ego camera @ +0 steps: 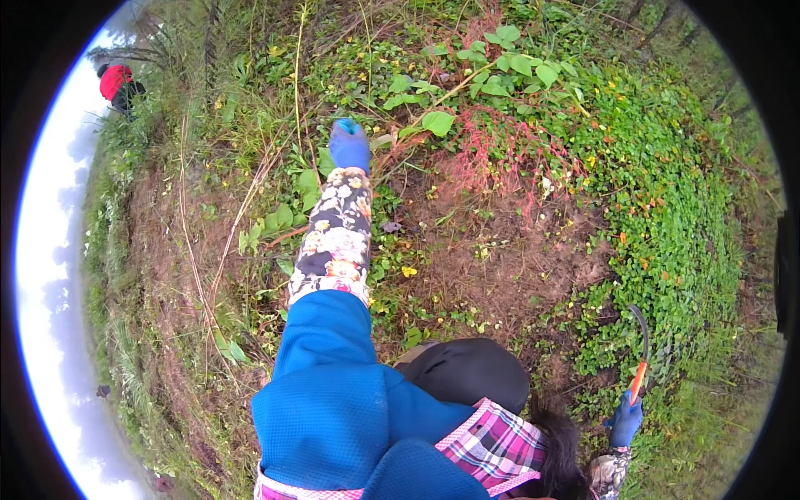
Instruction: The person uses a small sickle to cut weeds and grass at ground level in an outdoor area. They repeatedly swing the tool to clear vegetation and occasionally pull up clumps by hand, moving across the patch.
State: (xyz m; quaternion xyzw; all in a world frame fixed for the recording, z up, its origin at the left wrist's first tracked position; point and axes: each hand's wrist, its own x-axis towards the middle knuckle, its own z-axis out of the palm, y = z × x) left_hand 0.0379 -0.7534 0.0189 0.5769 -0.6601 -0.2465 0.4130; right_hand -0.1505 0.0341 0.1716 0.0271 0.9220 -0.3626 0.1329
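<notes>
My left hand (349, 145), in a blue glove with a floral sleeve, reaches out at the upper middle. Its fingers are closed around leafy plant stems (389, 145); the grip itself is partly hidden by the back of the glove. Broad green leaves (438, 123) lie to the right of it, and more leaves (307, 182) hang on its lower left. At the lower right, my right hand (625, 420), also blue-gloved, holds a sickle (638, 382) by its orange handle. The curved metal blade points up, over low green plants. The two hands are far apart.
Reddish thin-stemmed weeds (484, 153) stand beside bare brown soil (500, 262). Dense low greenery (669, 219) covers the right side. Long dry stalks (184, 206) rise on the left. My dark-clad knee (469, 373) is below. A person in red (117, 81) is far off, upper left.
</notes>
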